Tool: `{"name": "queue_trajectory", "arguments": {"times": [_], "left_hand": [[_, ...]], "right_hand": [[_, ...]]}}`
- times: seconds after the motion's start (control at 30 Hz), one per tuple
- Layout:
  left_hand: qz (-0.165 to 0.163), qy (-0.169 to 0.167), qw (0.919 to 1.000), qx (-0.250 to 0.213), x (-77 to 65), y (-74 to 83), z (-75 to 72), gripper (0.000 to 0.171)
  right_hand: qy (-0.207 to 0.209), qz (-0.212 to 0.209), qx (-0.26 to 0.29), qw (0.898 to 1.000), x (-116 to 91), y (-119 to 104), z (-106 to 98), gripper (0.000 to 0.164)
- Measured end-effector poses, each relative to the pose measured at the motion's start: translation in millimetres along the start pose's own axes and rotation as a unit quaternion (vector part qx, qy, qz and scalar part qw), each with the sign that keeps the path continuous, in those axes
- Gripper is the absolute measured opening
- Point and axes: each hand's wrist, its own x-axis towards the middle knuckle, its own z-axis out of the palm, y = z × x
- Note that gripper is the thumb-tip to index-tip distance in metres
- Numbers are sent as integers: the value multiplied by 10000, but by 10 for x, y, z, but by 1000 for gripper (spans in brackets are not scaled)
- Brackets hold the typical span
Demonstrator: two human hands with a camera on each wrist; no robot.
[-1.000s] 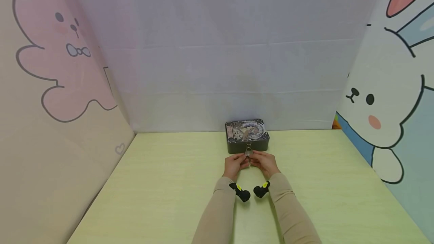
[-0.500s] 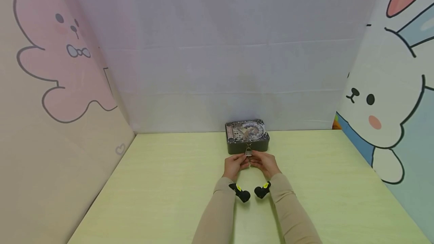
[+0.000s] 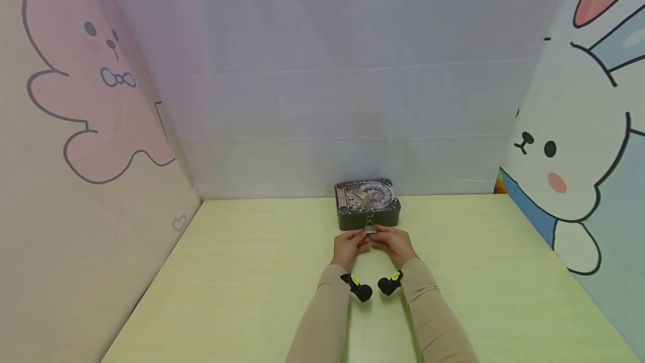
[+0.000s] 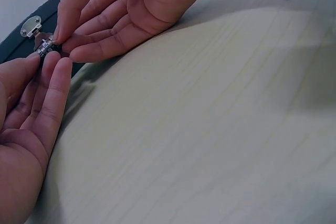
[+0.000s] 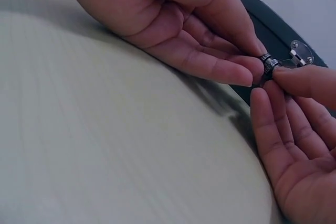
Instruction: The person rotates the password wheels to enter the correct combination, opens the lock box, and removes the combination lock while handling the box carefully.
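A small combination padlock [image 3: 370, 228] with number dials hangs at the front of a dark tin box [image 3: 368, 198] whose lid bears a printed picture. My left hand [image 3: 347, 248] pinches the padlock from the left between thumb and fingers. From the other side, my right hand [image 3: 395, 243] pinches it too. The dials [image 4: 46, 46] show between the fingertips in the left wrist view; the digits are too small to read. Above the padlock, a metal clasp [image 5: 302, 52] is fixed to the box wall. Fingers partly cover the lock body.
The box stands at the back of a pale yellow-green table [image 3: 242, 284], close to a white cloth backdrop [image 3: 322, 99]. Side panels with a pink cartoon animal [image 3: 90, 71] and a white rabbit [image 3: 569, 156] flank the table. A black wrist camera [image 3: 358, 288] sits at each sleeve.
Both hands stay at the padlock in front of the box. The padlock's tilt between the fingertips shifts slightly; the box has not moved on the table.
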Motion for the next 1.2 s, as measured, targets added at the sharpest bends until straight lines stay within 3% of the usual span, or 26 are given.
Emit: {"name": "queue_trajectory", "arguments": {"times": [0.47,0.73,1.2], "left_hand": [[81,-142,9999,-9,0,-4,-21,23],[34,-78,10000,17,23,-22,-20,22],[21,-49,10000,-47,14,-17,-18,23]], "right_hand": [[30,-24,32,10000,10,15,-9,53],[-138,-51,1,9999,0,9,-26,52],[-15,30,-57,10000,-3,-17,-5,51]]}}
